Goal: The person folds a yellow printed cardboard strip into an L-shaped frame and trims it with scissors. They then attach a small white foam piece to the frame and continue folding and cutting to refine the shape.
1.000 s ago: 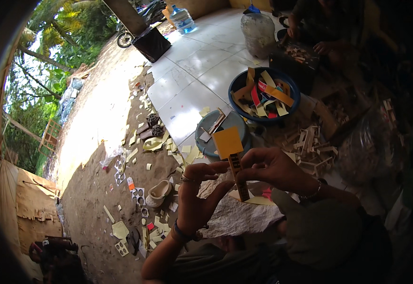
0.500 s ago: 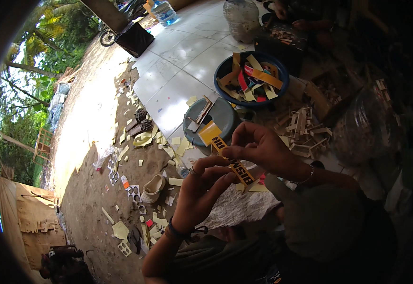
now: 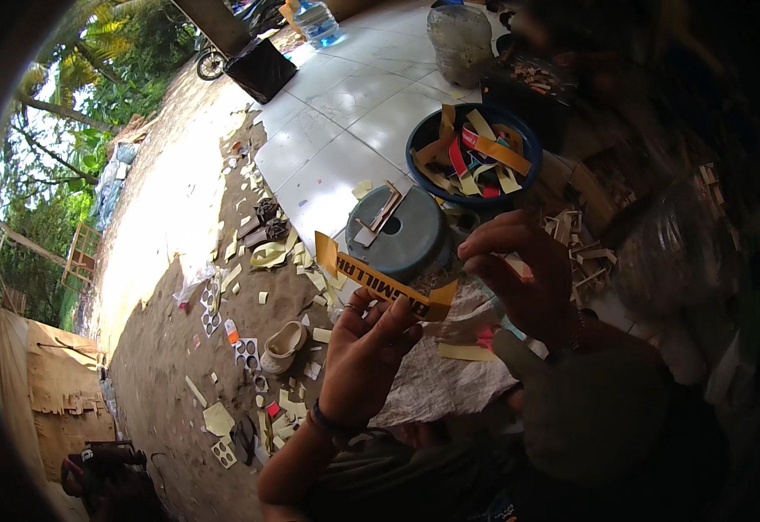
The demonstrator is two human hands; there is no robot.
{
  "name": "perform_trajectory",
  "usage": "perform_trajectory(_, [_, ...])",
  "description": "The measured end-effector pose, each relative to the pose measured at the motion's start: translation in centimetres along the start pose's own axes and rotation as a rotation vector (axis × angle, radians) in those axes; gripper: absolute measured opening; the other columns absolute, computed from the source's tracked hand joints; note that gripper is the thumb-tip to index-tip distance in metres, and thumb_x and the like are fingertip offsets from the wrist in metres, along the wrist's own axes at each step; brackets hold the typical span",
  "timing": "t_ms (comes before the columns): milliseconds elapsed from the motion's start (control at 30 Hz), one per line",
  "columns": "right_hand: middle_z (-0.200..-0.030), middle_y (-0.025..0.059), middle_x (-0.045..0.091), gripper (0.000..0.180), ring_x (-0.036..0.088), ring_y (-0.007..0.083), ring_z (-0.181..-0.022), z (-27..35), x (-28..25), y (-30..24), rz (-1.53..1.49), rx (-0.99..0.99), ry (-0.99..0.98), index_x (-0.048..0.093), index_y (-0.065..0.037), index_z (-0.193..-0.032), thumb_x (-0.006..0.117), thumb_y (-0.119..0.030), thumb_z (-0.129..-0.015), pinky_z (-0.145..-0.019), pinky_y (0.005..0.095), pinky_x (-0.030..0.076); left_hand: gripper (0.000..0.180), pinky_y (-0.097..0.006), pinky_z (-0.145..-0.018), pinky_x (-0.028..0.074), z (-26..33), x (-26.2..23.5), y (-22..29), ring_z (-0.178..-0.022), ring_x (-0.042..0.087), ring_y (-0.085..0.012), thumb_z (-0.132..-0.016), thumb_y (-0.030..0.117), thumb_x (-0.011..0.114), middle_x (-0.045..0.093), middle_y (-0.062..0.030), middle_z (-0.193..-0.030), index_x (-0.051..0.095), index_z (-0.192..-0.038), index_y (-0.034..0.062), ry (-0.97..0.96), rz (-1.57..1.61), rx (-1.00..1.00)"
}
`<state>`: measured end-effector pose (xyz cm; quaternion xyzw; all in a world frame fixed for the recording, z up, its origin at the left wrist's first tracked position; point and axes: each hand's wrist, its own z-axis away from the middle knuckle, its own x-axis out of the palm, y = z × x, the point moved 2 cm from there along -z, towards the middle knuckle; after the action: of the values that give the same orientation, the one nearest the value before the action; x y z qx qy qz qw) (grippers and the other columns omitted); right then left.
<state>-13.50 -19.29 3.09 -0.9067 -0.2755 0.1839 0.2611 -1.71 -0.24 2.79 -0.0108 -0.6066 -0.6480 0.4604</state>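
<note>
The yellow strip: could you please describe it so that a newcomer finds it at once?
Below the white tiles, find the person's left hand. It holds the yellow strip; folded ends and bold black lettering set it apart from the pale scraps on the ground.

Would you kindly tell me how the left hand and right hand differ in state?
The left hand grips the yellow strip, while the right hand, apart from it, holds nothing visible. The left hand sits lower in view; the right hand sits higher. Both hands are ungloved.
</note>
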Motion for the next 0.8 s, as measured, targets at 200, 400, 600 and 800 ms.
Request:
perform_trajectory(200, [-0.104,-0.0063,0.073,0.031,0.068,0.0038,-0.093,0.4,0.2,-1.7,0.147,-0.261,-0.106,0.074,-0.019,-0.11,0.087,-0.024,-0.082,-0.091,0.0319,0.046,0.041,-0.035,-0.095,0.053,0.7,1.0,0.3,-0.119,0.063,-0.0178,-0.104,0.012,0.062,0.063,-0.0077,-0.131,0.047,-0.142,0.0075,-0.087,-0.005,0.093])
perform_trajectory(400, [-0.106,-0.0071,0.075,0.031,0.068,0.001,-0.094,0.1,0.0,-2.3,0.104,-0.258,-0.135,0.076,-0.02,-0.112,0.086,-0.022,-0.084,-0.088,0.0289,0.045,0.041,-0.038,-0.103,0.054,1.3,2.1,0.5,-0.121,0.063,-0.0225,-0.101,0.007,0.064,0.063,-0.0123,-0.13,0.049,-0.139,0.0058,-0.086,-0.044,0.227])
perform_trajectory(600, [-0.101,-0.0048,0.078,0.026,0.07,0.0013,-0.088,-0.2,0.1,-2.3,-0.005,-0.224,-0.121,0.079,-0.018,-0.106,0.087,-0.022,-0.082,-0.08,0.0265,0.045,0.046,-0.038,-0.1,0.056,1.6,2.0,0.6,-0.115,0.067,-0.0241,-0.092,-0.009,0.07,0.065,-0.014,-0.123,0.051,-0.132,0.002,-0.078,-0.05,0.338])
perform_trajectory(800, [-0.1,-0.0033,0.079,0.024,0.07,0.0034,-0.081,-0.5,0.1,-2.2,-0.105,-0.195,-0.145,0.08,-0.017,-0.103,0.088,-0.021,-0.081,-0.075,0.0261,0.045,0.05,-0.04,-0.099,0.059,2.0,1.6,0.4,-0.111,0.068,-0.0259,-0.087,-0.017,0.07,0.065,-0.0125,-0.117,0.05,-0.129,0.001,-0.043,-0.057,0.417])
